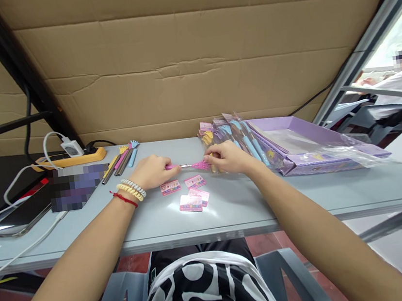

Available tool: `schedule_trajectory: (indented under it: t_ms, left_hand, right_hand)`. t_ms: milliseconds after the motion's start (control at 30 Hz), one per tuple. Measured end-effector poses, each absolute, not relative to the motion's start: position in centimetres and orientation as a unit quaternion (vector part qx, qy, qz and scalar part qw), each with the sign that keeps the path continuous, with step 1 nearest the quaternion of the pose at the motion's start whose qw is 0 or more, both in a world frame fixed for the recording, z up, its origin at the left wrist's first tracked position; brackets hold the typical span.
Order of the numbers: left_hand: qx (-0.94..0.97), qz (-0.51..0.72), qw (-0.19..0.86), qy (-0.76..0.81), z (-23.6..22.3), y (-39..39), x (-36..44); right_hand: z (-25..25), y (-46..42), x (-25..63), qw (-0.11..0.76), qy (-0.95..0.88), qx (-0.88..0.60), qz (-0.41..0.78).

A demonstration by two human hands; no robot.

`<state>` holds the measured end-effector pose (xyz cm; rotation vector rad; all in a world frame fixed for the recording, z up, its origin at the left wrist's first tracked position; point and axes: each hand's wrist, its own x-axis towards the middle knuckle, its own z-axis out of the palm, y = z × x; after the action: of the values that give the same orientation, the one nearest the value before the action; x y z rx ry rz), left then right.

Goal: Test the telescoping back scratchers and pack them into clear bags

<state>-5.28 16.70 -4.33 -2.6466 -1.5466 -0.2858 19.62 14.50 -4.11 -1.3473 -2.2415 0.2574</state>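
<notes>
Between my hands lies a pink back scratcher (186, 166) with a thin metal shaft and a pink hand-shaped head (200, 165). My left hand (156, 171) is closed on its pink handle end. At the head end, the fingers of my right hand (228, 157) pinch the tip. Several small pink printed cards (190, 203) lie on the table just below the scratcher. Left of my left hand are several more back scratchers (119, 161), in yellow, pink, dark and blue, side by side. Bagged scratchers (245, 137) are piled just beyond my right hand.
A purple box (319, 160) with clear plastic film stands at the right. To the left are a yellow power strip (73, 159) with a white charger, a phone (21, 211) and white cables. Cardboard (191, 68) walls the back. A person in white (398, 85) sits at far right.
</notes>
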Motion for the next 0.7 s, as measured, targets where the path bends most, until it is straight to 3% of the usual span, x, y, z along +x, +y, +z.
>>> schedule_trajectory:
  t_ms: [433, 567, 700]
  left_hand:
    - [-0.858, -0.095, 0.011, -0.505, -3.9, 16.4, -5.3]
    - [-0.857, -0.099, 0.008, -0.505, -3.7, 16.3, -5.2]
    - [-0.856, -0.094, 0.009, -0.508, -3.6, 16.1, -5.1]
  right_hand:
    - [-0.8, 14.8, 22.1, 0.337, -0.715, -0.612, -0.014]
    - [1.6, 15.6, 26.2, 0.28, -0.641, -0.711, -0.074]
    - [2.7, 16.2, 32.2, 0.124, -0.547, -0.822, -0.094]
